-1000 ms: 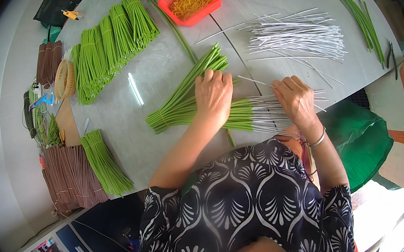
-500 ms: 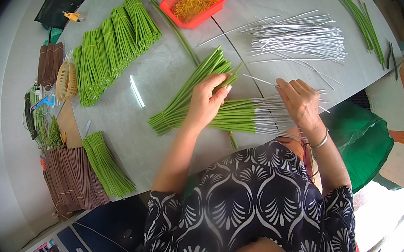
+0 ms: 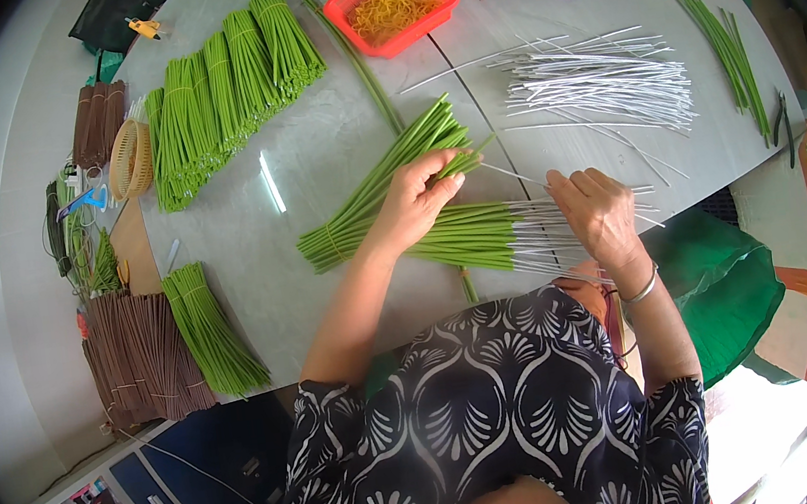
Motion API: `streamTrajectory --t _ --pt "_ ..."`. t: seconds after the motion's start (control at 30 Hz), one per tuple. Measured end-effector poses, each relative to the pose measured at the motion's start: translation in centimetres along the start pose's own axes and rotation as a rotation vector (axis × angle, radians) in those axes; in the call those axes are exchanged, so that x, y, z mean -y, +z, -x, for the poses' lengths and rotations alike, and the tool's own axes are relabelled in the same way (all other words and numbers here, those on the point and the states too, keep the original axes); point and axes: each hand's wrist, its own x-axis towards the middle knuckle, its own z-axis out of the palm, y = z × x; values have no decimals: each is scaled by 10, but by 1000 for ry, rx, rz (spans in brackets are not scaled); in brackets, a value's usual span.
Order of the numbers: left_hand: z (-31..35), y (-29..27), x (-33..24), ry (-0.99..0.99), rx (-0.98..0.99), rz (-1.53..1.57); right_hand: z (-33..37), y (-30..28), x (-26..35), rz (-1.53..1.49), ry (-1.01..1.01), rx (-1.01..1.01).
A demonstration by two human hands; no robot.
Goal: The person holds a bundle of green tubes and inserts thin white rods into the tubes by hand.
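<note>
A fanned bundle of thin green tubes, tied near its left end, lies on the table before me. White wires stick out of the right ends of its lower part; the upper tubes show none. My left hand is closed over the bundle, pinching a green tube between thumb and fingers. Closed too, my right hand grips a thin white wire slanting up left, its tip at or close to the pinched tube's end. Whether it has entered cannot be made out.
Loose white wires are heaped at the back right. Behind stands a red basket of yellow rubber bands. Tied green bundles lie far left, brown ones near left. Pliers rest by the right edge.
The wire in my right hand has moved from a little apart to the end of the pinched green tube. My right hand has shifted slightly left and down; the left holds its pinch.
</note>
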Motion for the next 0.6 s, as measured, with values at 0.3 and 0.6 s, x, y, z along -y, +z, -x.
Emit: streamTrajectory --t 0.3,0.6 --pt "20 -28 -16 118 202 -159 -24 -30 16 -49 -179 132" --pt "15 -4 6 137 182 -263 -21 -1 36 -89 -137 172"
